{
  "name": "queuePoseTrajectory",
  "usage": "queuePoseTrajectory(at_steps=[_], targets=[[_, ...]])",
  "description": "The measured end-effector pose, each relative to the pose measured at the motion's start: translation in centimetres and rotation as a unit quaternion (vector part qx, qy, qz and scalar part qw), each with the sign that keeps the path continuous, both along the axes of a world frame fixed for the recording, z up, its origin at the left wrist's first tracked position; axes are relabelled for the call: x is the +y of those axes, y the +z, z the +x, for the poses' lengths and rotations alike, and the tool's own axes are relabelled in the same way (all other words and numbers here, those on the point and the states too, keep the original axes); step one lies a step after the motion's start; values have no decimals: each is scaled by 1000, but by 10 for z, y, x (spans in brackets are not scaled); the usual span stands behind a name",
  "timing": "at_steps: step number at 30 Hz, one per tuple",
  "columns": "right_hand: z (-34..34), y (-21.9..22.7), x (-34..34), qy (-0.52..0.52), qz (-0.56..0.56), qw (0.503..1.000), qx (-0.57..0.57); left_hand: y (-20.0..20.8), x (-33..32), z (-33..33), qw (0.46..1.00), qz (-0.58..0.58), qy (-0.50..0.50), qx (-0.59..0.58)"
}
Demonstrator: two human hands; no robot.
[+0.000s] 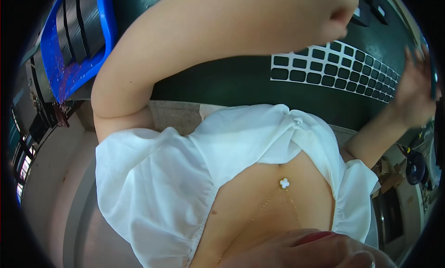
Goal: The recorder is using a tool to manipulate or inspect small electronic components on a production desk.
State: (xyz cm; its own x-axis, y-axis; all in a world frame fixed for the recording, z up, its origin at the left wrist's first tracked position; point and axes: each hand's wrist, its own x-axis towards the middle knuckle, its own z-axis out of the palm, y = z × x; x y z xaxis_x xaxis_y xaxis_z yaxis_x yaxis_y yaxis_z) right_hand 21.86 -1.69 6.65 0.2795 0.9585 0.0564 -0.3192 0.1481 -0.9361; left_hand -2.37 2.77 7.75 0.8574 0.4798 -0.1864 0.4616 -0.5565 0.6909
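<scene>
My left forearm crosses the view to the upper right. My left hand point(331, 11) is closed, its fingers curled and partly cut off by the top edge; what they hold, if anything, is hidden. Below it, a white grid sheet point(302, 63) with rounded rectangular openings lies on the dark green work surface point(208, 82). At the far right my right hand point(414, 94) is raised beyond the sheet's end, its fingers blurred and pointing upward. It is beside a dark, flat-edged object point(434, 80) at the picture's rim; whether the hand grips it is unclear.
A blue bin point(107, 22) at the upper left holds a stack of dark grey, ridged pieces point(81, 25). Small black items point(378, 11) lie beyond my left hand. At the lower right are cardboard pieces point(388, 175) and a round black object point(416, 167).
</scene>
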Motion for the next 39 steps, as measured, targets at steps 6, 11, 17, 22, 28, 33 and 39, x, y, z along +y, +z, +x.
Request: queuePoseTrajectory(at_steps=[6, 11, 17, 22, 28, 33, 39], targets=[[-28, -10, -72, 258, 61, 937, -227, 0, -18, -19, 1000, -5, -10, 7], [-68, -28, -87, 273, -82, 939, -193, -18, -21, -13, 1000, -2, -4, 25], [-70, -35, -85, 276, -76, 920, -267, -20, -27, -14, 999, 9, -19, 29], [-72, -39, -86, 265, -86, 931, -236, -29, -27, -20, 999, 20, -24, 37], [-73, -37, -83, 281, -85, 925, -242, -36, -26, -15, 998, 36, -36, 43], [-71, -39, -81, 293, -67, 918, -260, -41, -24, -14, 996, 52, -50, 49], [-69, -44, -77, 319, 9, 912, -259, -52, -16, -2, 994, 71, -65, 54]])
